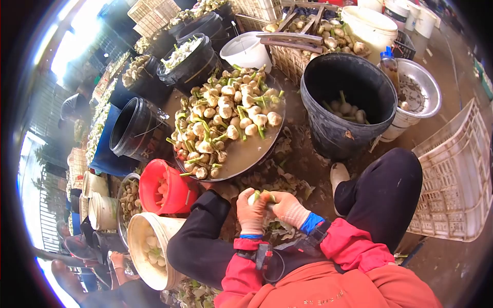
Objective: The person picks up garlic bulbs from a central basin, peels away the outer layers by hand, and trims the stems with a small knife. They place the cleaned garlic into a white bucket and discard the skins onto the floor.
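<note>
In front of my knees, my left hand (250,211) in an orange-and-white glove is closed around a garlic bulb (253,199), whose pale and green parts show at the fingertips. Pressed up against it, my right hand (290,209), gloved the same way, has its fingers closed at the bulb's green stem. Whether a small tool sits in the right hand is hidden. Beyond my hands, a wide round tub (251,169) holds murky water and a heap of garlic bulbs (226,110) with short green stems.
A tall black bucket (349,133) with some bulbs stands ahead right. A red bucket (154,187) and a white bucket (172,226) holding pale bulbs are left. A plastic crate (452,174) leans at the right. Peelings litter the floor. Another person's hand (118,259) shows lower left.
</note>
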Demonstrator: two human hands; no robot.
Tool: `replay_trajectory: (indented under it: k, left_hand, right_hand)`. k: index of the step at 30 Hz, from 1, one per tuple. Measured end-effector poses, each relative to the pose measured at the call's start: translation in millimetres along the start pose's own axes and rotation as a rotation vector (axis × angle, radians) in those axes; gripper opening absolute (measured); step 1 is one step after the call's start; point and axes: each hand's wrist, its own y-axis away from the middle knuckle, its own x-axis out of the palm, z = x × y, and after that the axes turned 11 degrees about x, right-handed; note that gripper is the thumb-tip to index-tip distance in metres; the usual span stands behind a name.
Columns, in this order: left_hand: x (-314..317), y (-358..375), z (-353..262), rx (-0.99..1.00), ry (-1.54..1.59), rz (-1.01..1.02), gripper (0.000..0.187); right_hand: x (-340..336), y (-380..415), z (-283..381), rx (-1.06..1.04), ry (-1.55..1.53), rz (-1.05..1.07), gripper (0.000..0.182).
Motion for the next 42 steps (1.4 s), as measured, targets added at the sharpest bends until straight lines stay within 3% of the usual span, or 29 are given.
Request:
replay_trajectory:
  k: [1, 2, 3, 4, 5, 6, 11, 14, 15, 17, 19, 21, 22, 23, 25, 26, 27, 29, 31, 32, 34, 35, 38, 39, 42]
  left_hand:
    - [0, -1, -2, -0.178, 0.218, -0.012, 0.050]
    - [3, -4, -2, -0.103, 0.342, -0.061, 0.039]
    - [-4, -3, -7, -0.208, 0.389, -0.076, 0.033]
    - [-6, -3, -12, -0.219, 0.472, -0.065, 0.032]
    - [-8, -2, -16, -0.229, 0.555, -0.054, 0.031]
    - [-12, -1, -20, -0.240, 0.563, 0.039, 0.037]
    - [-11, 7, -16, -0.220, 0.749, 0.079, 0.054]
    - [-24, 9, -23, -0.233, 0.966, 0.262, 0.061]
    - [-28, 7, -25, -0.234, 1.051, 0.278, 0.063]
    - [-26, 5, -24, -0.218, 0.905, 0.144, 0.063]
    - [-24, 1, -20, -0.151, 0.777, 0.133, 0.061]
    - [-23, 0, -11, -0.091, 0.645, 0.122, 0.059]
    - [-22, 1, -5, -0.051, 0.531, 0.174, 0.056]
    - [-22, 1, -2, -0.009, 0.417, 0.225, 0.054]
    - [-14, 1, -4, 0.030, 0.372, 0.153, 0.048]
    - [-14, 1, 4, 0.099, 0.281, 0.097, 0.039]
    - [-15, 0, 9, 0.167, 0.189, 0.040, 0.032]
    - [-18, 0, -1, 0.088, 0.231, -0.065, 0.022]
    - [-22, -3, -1, -0.022, 0.254, -0.131, 0.022]
    - [-23, -3, -2, -0.018, 0.250, -0.131, 0.022]
    - [-23, -1, -3, -0.149, 0.533, -0.104, 0.024]
    - [-23, -2, -4, -0.148, 0.531, -0.103, 0.024]
    - [-36, -7, -1, -0.334, 1.091, -0.184, 0.032]
    - [-45, -9, 5, -0.377, 1.167, -0.138, 0.033]
    - [-43, -10, 5, -0.341, 1.099, -0.159, 0.031]
  right_hand:
    - [-1, 1, -2, 0.008, -0.001, 0.001, 0.023]
    - [-5, 2, 6, 0.099, -0.065, 0.044, 0.020]
    - [-7, 3, 11, 0.190, -0.131, 0.086, 0.018]
    - [-8, -1, 8, 0.100, -0.200, 0.017, 0.016]
    - [-13, -4, 8, 0.193, -0.268, -0.015, 0.017]
    - [-15, -7, 4, 0.158, -0.287, -0.050, 0.017]
    - [-26, -35, -28, 0.111, -0.268, -0.206, 0.020]
    - [-44, -51, -45, 0.206, -0.052, -0.409, 0.027]
    - [-45, -52, -53, 0.205, -0.057, -0.410, 0.027]
    - [-48, -29, -19, 0.285, 0.318, -0.269, 0.036]
    - [-40, -34, -39, -0.058, 0.393, -0.173, 0.042]
    - [-25, -45, -54, -0.188, -0.136, 0.006, 0.042]
    - [-24, -33, -34, 0.067, -0.604, 0.157, 0.039]
    - [-21, -19, -14, 0.064, -0.604, 0.154, 0.039]
    - [-17, -2, 13, 0.026, 0.079, -0.171, 0.043]
    - [-14, -10, -2, -0.137, 0.002, -0.228, 0.039]
    - [-14, -12, -4, -0.140, 0.001, -0.230, 0.039]
    - [-14, -14, -1, -0.127, -0.298, -0.242, 0.037]
    - [-23, -19, 1, -0.022, -0.508, -0.244, 0.040]
    - [-27, -27, -8, -0.066, -0.579, -0.270, 0.040]
    - [-35, -32, -9, -0.052, -0.767, -0.321, 0.040]
    - [-39, -42, -15, -0.189, -0.703, -0.419, 0.037]
    - [-74, -36, -3, -0.030, -1.066, -0.538, 0.025]
    - [-77, -37, -1, 0.041, -1.008, -0.610, 0.022]
    - [-56, -35, -12, -0.117, -0.429, -0.285, 0.027]
